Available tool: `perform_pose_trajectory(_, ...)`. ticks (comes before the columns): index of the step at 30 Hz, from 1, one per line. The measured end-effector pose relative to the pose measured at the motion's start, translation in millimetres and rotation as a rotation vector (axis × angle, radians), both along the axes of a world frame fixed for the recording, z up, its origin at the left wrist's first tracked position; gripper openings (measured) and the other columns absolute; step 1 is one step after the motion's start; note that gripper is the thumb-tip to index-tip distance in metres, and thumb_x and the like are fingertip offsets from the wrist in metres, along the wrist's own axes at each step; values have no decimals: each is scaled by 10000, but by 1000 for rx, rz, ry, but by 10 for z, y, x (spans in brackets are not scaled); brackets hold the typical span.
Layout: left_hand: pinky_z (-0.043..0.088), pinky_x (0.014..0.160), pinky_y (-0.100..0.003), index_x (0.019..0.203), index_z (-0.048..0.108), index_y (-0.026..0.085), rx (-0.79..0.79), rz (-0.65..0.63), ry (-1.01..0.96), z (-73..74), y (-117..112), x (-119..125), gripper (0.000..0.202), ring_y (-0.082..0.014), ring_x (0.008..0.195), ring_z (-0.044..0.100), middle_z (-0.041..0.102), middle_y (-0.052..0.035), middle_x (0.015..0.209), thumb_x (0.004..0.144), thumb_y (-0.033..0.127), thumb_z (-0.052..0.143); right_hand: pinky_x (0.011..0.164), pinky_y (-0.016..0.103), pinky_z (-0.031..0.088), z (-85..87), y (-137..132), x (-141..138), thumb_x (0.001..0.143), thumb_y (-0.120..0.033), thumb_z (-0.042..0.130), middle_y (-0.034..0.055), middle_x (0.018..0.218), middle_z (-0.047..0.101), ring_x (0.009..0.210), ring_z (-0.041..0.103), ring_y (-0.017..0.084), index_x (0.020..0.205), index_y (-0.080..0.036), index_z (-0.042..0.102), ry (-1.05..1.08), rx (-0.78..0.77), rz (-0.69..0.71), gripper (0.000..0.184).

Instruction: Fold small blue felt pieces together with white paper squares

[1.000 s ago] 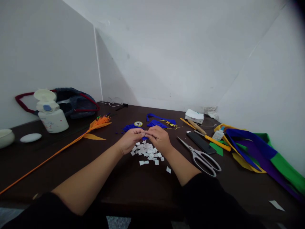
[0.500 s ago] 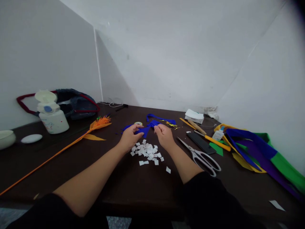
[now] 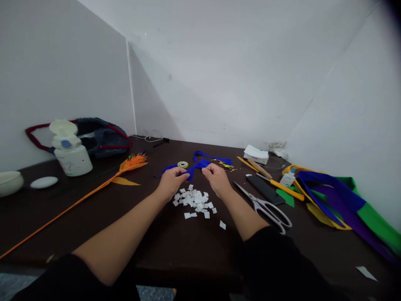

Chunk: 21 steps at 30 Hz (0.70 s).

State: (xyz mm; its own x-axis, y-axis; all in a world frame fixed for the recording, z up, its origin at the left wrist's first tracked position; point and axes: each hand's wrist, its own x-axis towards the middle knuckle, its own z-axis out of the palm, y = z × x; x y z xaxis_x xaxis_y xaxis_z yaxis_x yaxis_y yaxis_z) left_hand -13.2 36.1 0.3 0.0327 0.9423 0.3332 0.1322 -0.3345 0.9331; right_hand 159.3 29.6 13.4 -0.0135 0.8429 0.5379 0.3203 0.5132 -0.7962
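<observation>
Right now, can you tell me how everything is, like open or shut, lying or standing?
Left hand: thumb and fingers at the blue piece, grip unclear.
Right hand: the same.
Flip-top bottle: standing, lid open.
Scissors: lying flat, blades together.
Small blue-topped bottle: top on.
Orange craft flower: lying down.
White squares: loose, mostly heaped.
White bowl: upright.

Light is dim, cool and flat, palest on the white wall (image 3: pixel 225 96) beyond the right grip (image 3: pixel 215 179), with a soft diagonal shadow (image 3: pixel 144 100) beyond the left grip (image 3: pixel 171 184), dark desk (image 3: pixel 175 246) nearer than both losing detail, wide-angle edge stretch, blackened corner (image 3: pixel 395 9) far up-right.
</observation>
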Motion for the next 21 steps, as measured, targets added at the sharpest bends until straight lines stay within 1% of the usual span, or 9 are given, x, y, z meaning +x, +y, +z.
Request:
perform_pose_trajectory(2,398,560,-231,663,593,142,-17,-19,-50,24,-29,23,208,-116,543,523,576,9,586,589,334,623,487,211,293,-7,2,6,747,-383,457,-59,480,368,483,347,83,535,-175,426,8,23,-50,299)
perform_pose_trajectory(4,403,571,-231,646,578,140,-11,-31,-93,45,-54,41,203,-110,542,518,567,14,575,597,332,620,471,213,277,-10,-6,5,761,-397,436,-60,466,338,468,323,81,514,-175,406,19,29,-69,334)
perform_pose_trajectory(7,411,585,-229,645,568,138,-6,-37,-155,50,-69,60,196,-103,552,518,561,16,577,604,321,624,502,218,319,-2,-45,-22,743,-362,485,-48,512,433,500,387,88,560,-170,491,-13,43,5,265)
perform_pose_trajectory(9,425,585,-232,653,571,136,-36,-54,-208,40,-67,74,199,-101,556,522,564,15,591,599,317,635,588,230,373,3,-77,-59,718,-299,536,-25,609,520,595,468,105,636,-176,574,-59,100,82,152)
perform_pose_trajectory(11,448,606,-250,648,580,131,-77,-88,-268,31,-68,91,209,-105,570,532,570,9,608,590,320,646,677,247,396,0,-96,-103,697,-242,567,-4,697,555,695,510,121,705,-197,631,-90,179,126,79)
perform_pose_trajectory(13,468,646,-278,636,590,122,-111,-124,-331,33,-77,111,217,-113,593,547,575,2,623,585,322,655,711,256,404,-13,-102,-143,694,-214,572,7,732,554,734,520,126,746,-217,657,-90,229,135,100)
perform_pose_trajectory(16,479,693,-310,645,595,113,-153,-167,-412,56,-110,135,212,-118,607,567,582,-3,641,588,306,661,699,257,416,-30,-102,-182,702,-192,556,10,751,547,736,524,125,792,-234,663,-83,235,127,146)
perform_pose_trajectory(19,475,723,-320,670,585,113,-186,-200,-464,95,-153,146,197,-120,607,585,586,0,645,600,282,660,688,258,419,-30,-112,-189,698,-177,539,12,774,558,740,526,128,781,-221,649,-78,236,98,145)
perform_pose_trajectory(21,473,735,-322,668,575,114,-199,-218,-484,123,-178,151,189,-119,606,589,582,5,632,600,267,662,664,258,421,-25,-122,-183,684,-179,540,8,756,565,699,524,127,782,-204,622,-53,215,66,130)
